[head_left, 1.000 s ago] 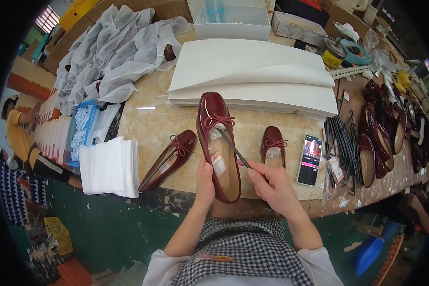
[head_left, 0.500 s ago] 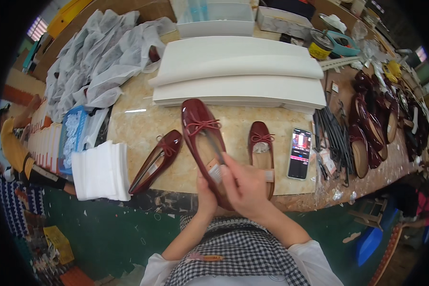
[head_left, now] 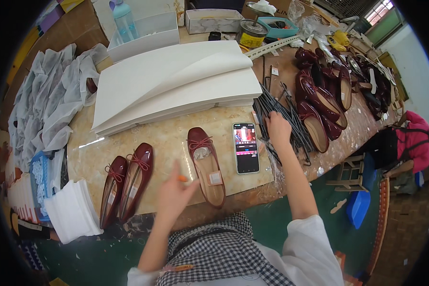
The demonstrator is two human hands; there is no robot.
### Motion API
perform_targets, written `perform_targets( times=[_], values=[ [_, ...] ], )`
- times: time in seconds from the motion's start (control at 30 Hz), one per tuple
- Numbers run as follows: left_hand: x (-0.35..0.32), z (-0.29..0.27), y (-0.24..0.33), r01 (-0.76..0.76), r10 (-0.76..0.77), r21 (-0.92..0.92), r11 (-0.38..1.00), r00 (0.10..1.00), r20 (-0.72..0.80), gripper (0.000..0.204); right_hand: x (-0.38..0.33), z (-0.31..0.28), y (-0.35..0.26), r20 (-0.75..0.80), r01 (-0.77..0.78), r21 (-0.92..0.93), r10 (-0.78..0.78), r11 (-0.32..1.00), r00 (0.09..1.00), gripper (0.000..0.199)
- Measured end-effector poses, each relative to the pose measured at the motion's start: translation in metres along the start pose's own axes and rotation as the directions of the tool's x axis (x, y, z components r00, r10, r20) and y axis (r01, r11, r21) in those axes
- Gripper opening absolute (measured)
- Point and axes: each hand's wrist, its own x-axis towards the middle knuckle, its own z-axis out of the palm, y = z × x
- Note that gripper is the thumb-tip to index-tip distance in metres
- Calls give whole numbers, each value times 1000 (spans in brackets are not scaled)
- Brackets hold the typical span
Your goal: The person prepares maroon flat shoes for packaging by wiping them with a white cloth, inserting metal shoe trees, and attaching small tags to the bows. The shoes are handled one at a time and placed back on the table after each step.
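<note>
My right hand reaches onto a pile of thin black rods right of the phone; its fingertips are partly hidden among them, so its grip cannot be told. Slightly blurred, my left hand hovers above the table's near edge with index finger and thumb apart. A small orange bit shows beside its fingers. To its left, two dark red patent flats with bows lie side by side. Between my hands rests a third flat, toe away from me, with crumpled paper in the toe and a white label on the insole.
A phone lies right of the third flat. Large white sheets are stacked behind. More red flats pile up at the right. White cloths and wrapped items sit left. A person in pink is at far right.
The flat I held in both hands now lies beside the left one. My hands have parted, the right moving to the rods. The view has turned right.
</note>
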Motion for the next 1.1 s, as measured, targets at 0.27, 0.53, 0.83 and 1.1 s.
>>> perform_targets(
  times=[0.27, 0.53, 0.83, 1.1],
  values=[
    [-1, 21, -22, 228, -40, -909, 349, 973, 229, 63, -10, -56, 22, 66, -93, 94, 87, 991, 994, 14],
    [-4, -11, -26, 233, -33, -959, 161, 973, 230, 74, -90, -120, -120, 395, -297, 765, -53, 571, 917, 38],
    [-8, -21, -49, -165, -24, -873, 458, 980, -197, 75, -96, -151, -214, 578, -479, 816, -475, 324, 664, 36],
    [-11, -3, -63, -221, -67, -891, 396, 961, -269, 71, -105, -171, -232, 598, -522, 800, -464, 296, 653, 32]
  ],
)
